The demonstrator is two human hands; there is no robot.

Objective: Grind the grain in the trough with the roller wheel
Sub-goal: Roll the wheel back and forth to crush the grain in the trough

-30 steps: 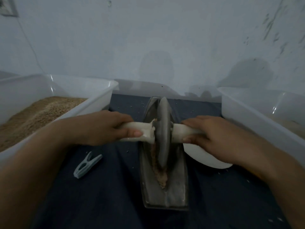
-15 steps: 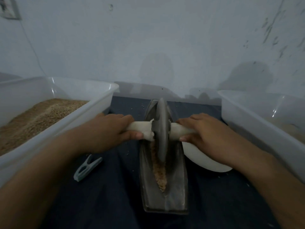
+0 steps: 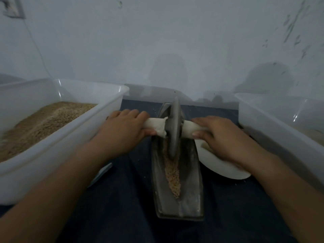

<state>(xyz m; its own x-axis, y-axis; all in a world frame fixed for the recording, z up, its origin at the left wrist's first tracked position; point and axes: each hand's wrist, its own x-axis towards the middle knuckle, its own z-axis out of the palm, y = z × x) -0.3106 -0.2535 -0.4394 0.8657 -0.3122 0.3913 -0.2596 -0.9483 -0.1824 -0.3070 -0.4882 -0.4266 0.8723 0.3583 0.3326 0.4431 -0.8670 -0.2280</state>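
A grey boat-shaped trough (image 3: 191,199) lies lengthwise in front of me on dark cloth. A strip of brown grain (image 3: 172,174) fills its groove. The grey roller wheel (image 3: 173,127) stands upright in the far half of the trough, on a white cloth-wrapped axle. My left hand (image 3: 122,128) grips the left end of the axle. My right hand (image 3: 219,135) grips the right end. The wheel hides the grain under it.
A clear plastic tub (image 3: 57,142) heaped with brown grain stands at the left. Another clear tub (image 3: 273,130) stands at the right. A white plate (image 3: 226,170) lies under my right wrist. A pale clothespin (image 3: 100,173) peeks out beneath my left forearm. A wall rises close behind.
Both hands have pushed the wheel away from me along the trough, from its middle to its far half. More grain now shows in the near part of the groove.
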